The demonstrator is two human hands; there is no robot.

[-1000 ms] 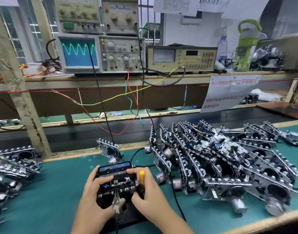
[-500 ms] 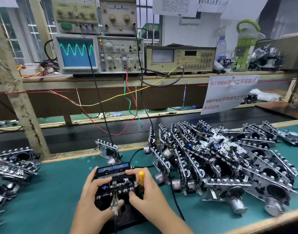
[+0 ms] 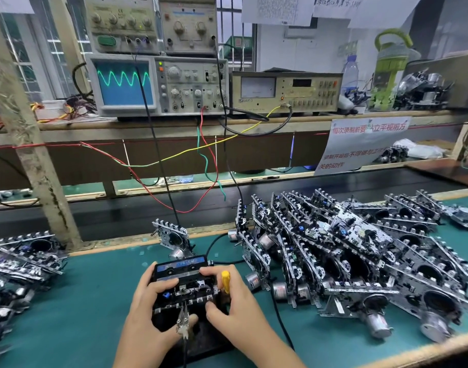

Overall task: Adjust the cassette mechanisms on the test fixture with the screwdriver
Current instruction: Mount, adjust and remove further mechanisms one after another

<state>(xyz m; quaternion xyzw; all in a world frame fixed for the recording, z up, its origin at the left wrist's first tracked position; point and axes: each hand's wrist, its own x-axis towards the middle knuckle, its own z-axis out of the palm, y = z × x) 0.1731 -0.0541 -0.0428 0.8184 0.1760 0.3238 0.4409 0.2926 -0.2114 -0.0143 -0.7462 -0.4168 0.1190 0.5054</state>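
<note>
A black test fixture (image 3: 201, 338) sits on the green mat in front of me, carrying a cassette mechanism (image 3: 186, 293) with a blue-labelled cassette (image 3: 181, 265) at its far edge. My left hand (image 3: 145, 312) grips the mechanism's left side, fingers over the top and thumb at the front by a metal clip (image 3: 183, 324). My right hand (image 3: 235, 304) grips the right side, and a yellow-handled screwdriver (image 3: 225, 281) stands upright tucked in that hand. The screwdriver tip is hidden.
A large heap of cassette mechanisms (image 3: 360, 261) covers the mat to the right, a smaller heap (image 3: 18, 264) lies at left, and one mechanism (image 3: 172, 235) stands behind the fixture. An oscilloscope (image 3: 153, 83) showing a green wave and a meter (image 3: 286, 91) sit on the shelf, wires hanging down.
Both hands keep the same hold on the mechanism. The view has shifted slightly; nothing else has visibly moved.
</note>
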